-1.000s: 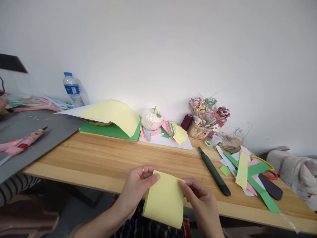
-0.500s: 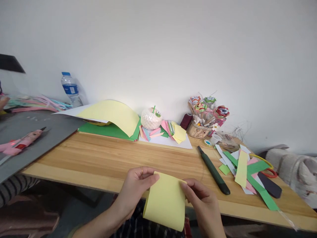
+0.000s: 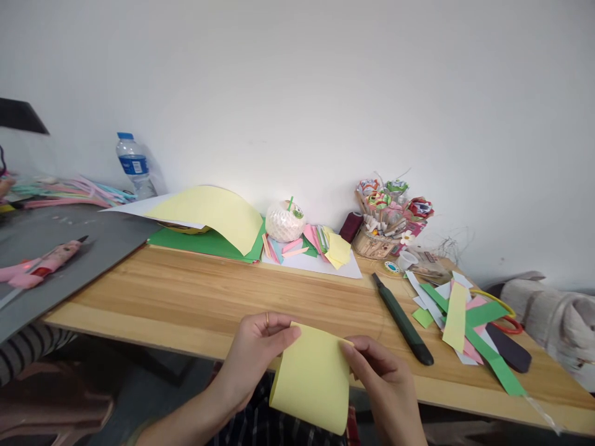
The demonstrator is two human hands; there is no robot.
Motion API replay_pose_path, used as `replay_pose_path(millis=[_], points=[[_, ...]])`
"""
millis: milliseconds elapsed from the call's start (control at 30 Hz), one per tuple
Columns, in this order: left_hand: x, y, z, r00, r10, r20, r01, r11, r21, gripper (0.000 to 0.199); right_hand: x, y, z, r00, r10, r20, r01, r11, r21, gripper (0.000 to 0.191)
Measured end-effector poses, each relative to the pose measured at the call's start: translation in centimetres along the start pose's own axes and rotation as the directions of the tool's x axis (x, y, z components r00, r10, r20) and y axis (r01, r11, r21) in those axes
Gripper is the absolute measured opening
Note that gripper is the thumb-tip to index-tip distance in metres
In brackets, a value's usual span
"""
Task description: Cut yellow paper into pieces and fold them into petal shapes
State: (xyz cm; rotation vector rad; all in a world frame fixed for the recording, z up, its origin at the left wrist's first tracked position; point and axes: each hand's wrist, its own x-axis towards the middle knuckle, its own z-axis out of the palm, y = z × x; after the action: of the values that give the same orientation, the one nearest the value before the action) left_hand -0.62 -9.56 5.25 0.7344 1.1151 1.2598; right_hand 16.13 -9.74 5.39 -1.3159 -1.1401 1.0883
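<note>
A piece of yellow paper (image 3: 312, 378), bent over into a loop with its rounded fold at the bottom, hangs between my hands at the table's front edge. My left hand (image 3: 260, 350) pinches its upper left corner, thumb in front and fingers behind. At the upper right corner, my right hand (image 3: 379, 375) grips it between thumb and fingers. The rear layer of the paper is mostly hidden behind the front one. To the right of my right hand lies a dark green pen-shaped tool (image 3: 403, 322) on the wooden table (image 3: 209, 297).
Paper strips (image 3: 474, 322) are heaped at the right. Large sheets (image 3: 214, 214), a white netted ball (image 3: 284, 222) and a basket of paper flowers (image 3: 376, 244) line the wall. A pink glue gun (image 3: 46, 263) lies on the grey mat (image 3: 106, 248), near a water bottle (image 3: 133, 164).
The camera view has shifted very slightly. Both hands keep the same hold on the yellow paper, which stays folded over in nearly the same place.
</note>
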Motion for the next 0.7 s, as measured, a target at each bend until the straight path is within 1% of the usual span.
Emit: replay_pose_path(millis=[300, 500, 700], points=[[-0.1, 0.14, -0.07, 1.0, 0.003, 0.029, -0.003, 1.0, 0.007, 0.031, -0.11, -0.11, -0.19, 1.0, -0.025, 0.0, 0.025, 0.999, -0.047, 0.033], [-0.09, 0.12, -0.09, 1.0, 0.009, 0.028, -0.01, 1.0, 0.013, 0.03, -0.21, -0.15, -0.14, 1.0, -0.02, -0.008, 0.02, 1.0, 0.012, 0.029], [-0.1, -0.09, -0.32, 0.998, 0.02, 0.059, -0.021, 1.0, 0.016, 0.028, -0.18, -0.29, -0.29, 0.998, -0.054, 0.036, 0.055, 0.998, -0.006, 0.027]])
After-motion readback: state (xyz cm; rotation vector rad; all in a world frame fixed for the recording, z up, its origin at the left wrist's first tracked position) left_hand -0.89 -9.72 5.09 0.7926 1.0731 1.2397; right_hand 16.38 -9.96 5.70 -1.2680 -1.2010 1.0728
